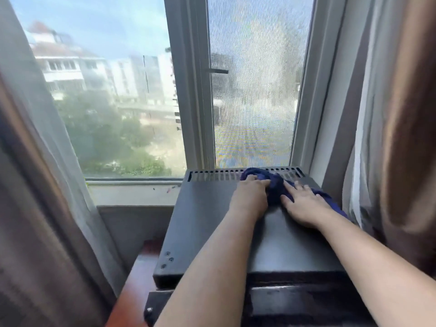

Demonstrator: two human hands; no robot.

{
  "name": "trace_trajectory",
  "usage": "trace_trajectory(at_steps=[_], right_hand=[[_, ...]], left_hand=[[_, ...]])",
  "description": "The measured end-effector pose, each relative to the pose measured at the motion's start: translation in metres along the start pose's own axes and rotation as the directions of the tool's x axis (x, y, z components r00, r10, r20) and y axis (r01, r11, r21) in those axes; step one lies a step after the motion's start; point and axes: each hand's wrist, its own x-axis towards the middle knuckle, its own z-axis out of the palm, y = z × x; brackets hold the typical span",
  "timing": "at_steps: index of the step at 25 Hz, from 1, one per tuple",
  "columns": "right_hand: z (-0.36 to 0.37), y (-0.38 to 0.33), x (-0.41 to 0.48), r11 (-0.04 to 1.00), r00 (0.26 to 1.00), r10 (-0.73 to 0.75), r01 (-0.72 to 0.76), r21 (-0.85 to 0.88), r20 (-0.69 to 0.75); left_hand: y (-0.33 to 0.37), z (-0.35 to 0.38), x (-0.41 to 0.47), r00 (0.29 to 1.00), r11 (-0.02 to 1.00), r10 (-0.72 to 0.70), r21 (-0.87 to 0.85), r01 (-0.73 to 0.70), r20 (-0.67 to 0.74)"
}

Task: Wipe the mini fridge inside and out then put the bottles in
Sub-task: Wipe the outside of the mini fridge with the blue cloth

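Observation:
The black mini fridge point(207, 220) stands in front of the window, and I look down on its flat top with a row of vent slots along the back edge. A dark blue cloth point(274, 185) lies bunched on the far part of the top, reaching the vents. My left hand point(250, 197) grips the cloth's left side with curled fingers. My right hand point(304, 206) lies flat with spread fingers, pressing on the cloth's right part. No bottles are in view.
A window point(132, 90) with a grey frame and a mesh screen point(257, 90) rises right behind the fridge. Brown and sheer curtains point(389, 138) hang close on both sides. A reddish wooden surface point(136, 279) carries the fridge at lower left.

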Motion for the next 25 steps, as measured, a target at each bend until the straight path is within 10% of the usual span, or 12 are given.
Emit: trace_trajectory(at_steps=[15,25], right_hand=[[0.050,-0.205,-0.144,1.000,0.998,-0.019,0.018,0.025,0.052],[0.048,-0.191,-0.161,0.988,0.989,-0.145,0.143,0.050,0.035]], left_hand=[[-0.139,-0.091,-0.176,0.999,1.000,0.014,-0.012,-0.014,0.047],[-0.132,-0.079,-0.189,0.997,1.000,-0.003,0.010,0.003,-0.071]])
